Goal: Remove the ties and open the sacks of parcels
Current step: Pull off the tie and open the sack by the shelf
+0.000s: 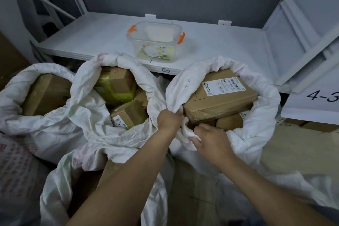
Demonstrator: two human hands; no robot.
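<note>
Here, three white sacks stood in a row on the floor below a white shelf [91, 36], all with mouths wide and rims rolled down: the left sack [16, 97], the middle sack [86, 86] and the right sack [264, 108]. Each was woven, crumpled cloth, with faint pink marks in places. The left one showed one brown box [47, 93]; the middle one showed several parcels, one wrapped in green tape [113, 88]. In the right one lay a large flat box [220, 97] with a white barcode label on top, and a smaller box [231, 121] below it. Two bare hands worked at the near rim of the right sack. The left hand [169, 119] had its fingers curled tight round a fold of that rim; the right hand [211, 139], just beside it, gripped the bunched cloth between thumb and fingers. The flat box lay just beyond both hands. One clear tub [156, 42] with two orange clips sat on the shelf.
</note>
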